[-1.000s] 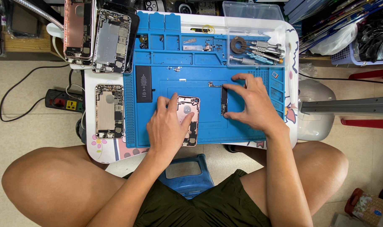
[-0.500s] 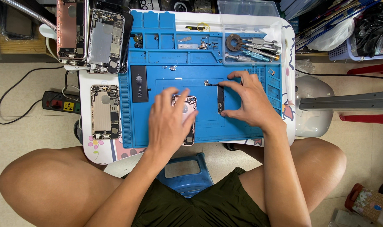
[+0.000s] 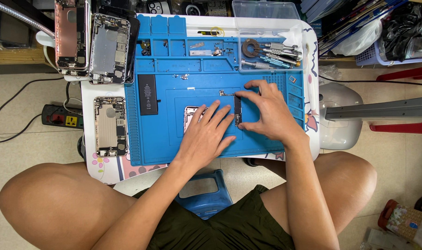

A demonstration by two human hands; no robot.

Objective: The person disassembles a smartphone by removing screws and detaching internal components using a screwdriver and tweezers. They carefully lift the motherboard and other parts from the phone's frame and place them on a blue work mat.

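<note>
the left hand [image 3: 205,134] lies palm down on the blue mat [image 3: 160,139], fingers spread and pointing up and to the right, away from the body. it presses flat on an opened phone shell [image 3: 191,114] and grips nothing; only the shell's upper left corner shows past the fingers, so its long axis seems to run away from the body, though most of it is hidden. the forearm comes in from the lower left, across the knee.

the right hand [image 3: 270,113] is arched over the mat just right of the left hand, wrist lower right, fingers curling left. its thumb and fingertips pinch the ends of a narrow dark circuit board [image 3: 237,111], which lies on the mat near its middle. the board's long axis runs near and far, one end pointing toward the tool tray, the other toward the body. the board sits just beside the left fingertips.

a black battery [image 3: 147,94] lies upright-lengthwise on the mat's left part. another open phone [image 3: 110,126] rests on the table left of the mat, and screwdrivers [image 3: 272,54] lie in a clear tray at the top right.
</note>
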